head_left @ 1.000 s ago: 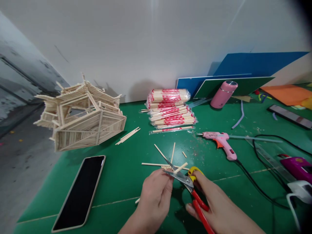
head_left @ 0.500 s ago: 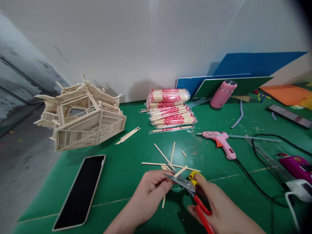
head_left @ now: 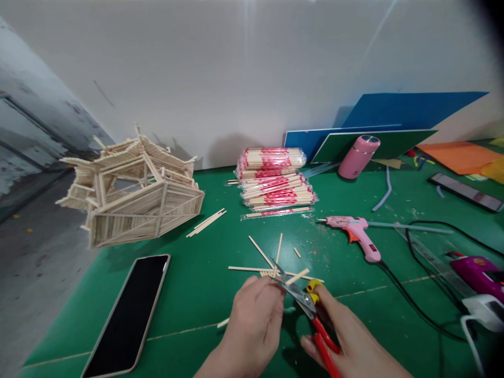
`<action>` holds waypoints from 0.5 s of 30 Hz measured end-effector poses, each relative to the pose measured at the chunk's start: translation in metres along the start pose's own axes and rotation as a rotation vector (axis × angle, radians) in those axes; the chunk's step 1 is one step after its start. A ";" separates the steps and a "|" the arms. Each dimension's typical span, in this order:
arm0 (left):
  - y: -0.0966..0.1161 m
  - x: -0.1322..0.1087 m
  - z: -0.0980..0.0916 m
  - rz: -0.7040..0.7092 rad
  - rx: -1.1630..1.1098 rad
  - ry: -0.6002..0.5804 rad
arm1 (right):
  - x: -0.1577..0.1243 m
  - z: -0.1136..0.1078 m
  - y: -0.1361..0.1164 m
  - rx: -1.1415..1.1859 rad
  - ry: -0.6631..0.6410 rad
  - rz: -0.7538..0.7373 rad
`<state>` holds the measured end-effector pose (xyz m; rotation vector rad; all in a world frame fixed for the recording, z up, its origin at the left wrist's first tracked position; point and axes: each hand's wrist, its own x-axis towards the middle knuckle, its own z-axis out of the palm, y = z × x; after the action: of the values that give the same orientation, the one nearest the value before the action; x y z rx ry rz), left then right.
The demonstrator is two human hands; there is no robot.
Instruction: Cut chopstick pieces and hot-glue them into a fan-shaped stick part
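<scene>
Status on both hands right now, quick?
Left hand: closed, fingers pinching a wooden stick that pokes out at the scissor blades.
Right hand: closed, holding the scissors by the handles, blades partly open.

The scissors (head_left: 307, 300) are red, yellow and silver, the counter (head_left: 192, 294) green, the glue gun (head_left: 369, 247) pink, the wrappers (head_left: 277, 198) patterned red.

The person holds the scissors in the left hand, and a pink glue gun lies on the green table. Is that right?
Not quite: the head view shows the scissors in the right hand. The pink glue gun does lie on the green table.
</scene>
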<state>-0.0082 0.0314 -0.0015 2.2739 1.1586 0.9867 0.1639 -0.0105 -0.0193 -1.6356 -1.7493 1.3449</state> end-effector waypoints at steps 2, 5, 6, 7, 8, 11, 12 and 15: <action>0.000 0.000 0.000 0.028 0.015 -0.002 | -0.002 -0.001 0.000 -0.019 -0.001 -0.003; 0.000 0.000 -0.001 0.037 0.032 0.003 | -0.003 0.001 -0.001 -0.001 -0.002 -0.002; 0.000 -0.001 -0.002 0.036 0.044 0.006 | -0.003 0.002 -0.001 0.026 -0.005 -0.001; 0.000 -0.001 -0.003 0.033 0.060 0.007 | -0.002 0.003 -0.001 0.062 -0.012 -0.004; -0.001 -0.001 -0.003 0.027 0.079 0.008 | -0.001 0.005 -0.002 0.099 -0.016 -0.011; -0.001 -0.001 -0.005 0.008 0.123 -0.001 | 0.001 0.007 -0.004 0.161 -0.020 -0.044; -0.001 -0.001 -0.005 0.003 0.135 -0.002 | 0.002 0.007 -0.005 0.158 -0.020 -0.049; -0.001 -0.002 -0.002 -0.009 0.158 0.027 | 0.003 0.005 -0.007 0.122 -0.031 -0.040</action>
<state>-0.0113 0.0308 -0.0017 2.3811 1.2987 0.9561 0.1554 -0.0084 -0.0168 -1.5137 -1.6731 1.4359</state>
